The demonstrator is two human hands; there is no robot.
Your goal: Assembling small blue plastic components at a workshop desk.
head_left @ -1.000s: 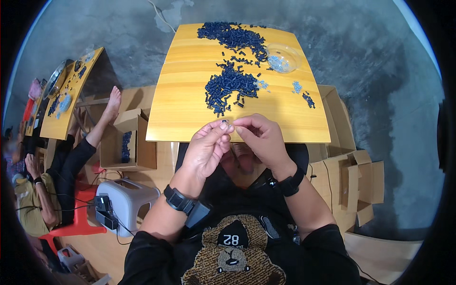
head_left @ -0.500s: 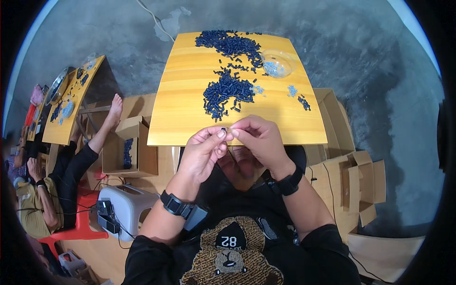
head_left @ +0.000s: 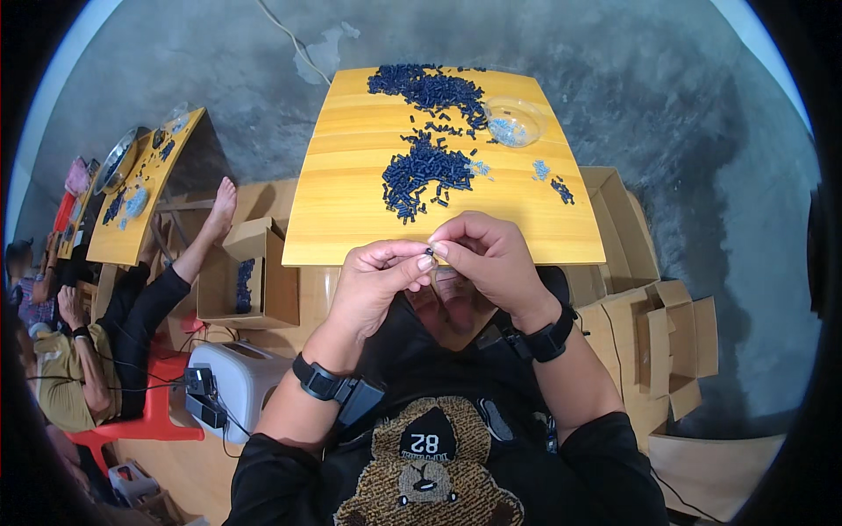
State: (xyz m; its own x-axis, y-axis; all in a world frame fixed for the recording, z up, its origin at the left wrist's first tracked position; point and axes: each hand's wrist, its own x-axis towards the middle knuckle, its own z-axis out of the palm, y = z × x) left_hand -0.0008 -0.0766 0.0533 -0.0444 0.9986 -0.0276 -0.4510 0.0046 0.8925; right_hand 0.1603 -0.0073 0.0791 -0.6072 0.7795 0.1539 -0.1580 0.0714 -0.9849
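Just in front of the near edge of the yellow wooden table (head_left: 351, 237), my two hands meet at the fingertips. My left hand (head_left: 375, 285) pinches a small black cylindrical piece (head_left: 430, 252) between thumb and forefinger. Thumb and forefinger of my right hand (head_left: 491, 263) are closed right against that piece; whatever they hold is too small to make out. Beyond my hands lies a pile of dark cylindrical pieces (head_left: 425, 175), with some small pale pieces (head_left: 480, 167) at its right side.
A second dark pile (head_left: 430, 90) lies at the far edge, beside a clear bowl (head_left: 537, 127) holding pale bits. Small pale (head_left: 541, 169) and dark clusters (head_left: 562, 190) sit at right. Cardboard boxes (head_left: 281, 294) flank the table. Another person (head_left: 96, 368) sits at left near a grey stool (head_left: 232, 377).
My fingertips have come closer together, and the right ones now touch the black piece's top. The left hand has shifted slightly right. The whole view has moved a little.
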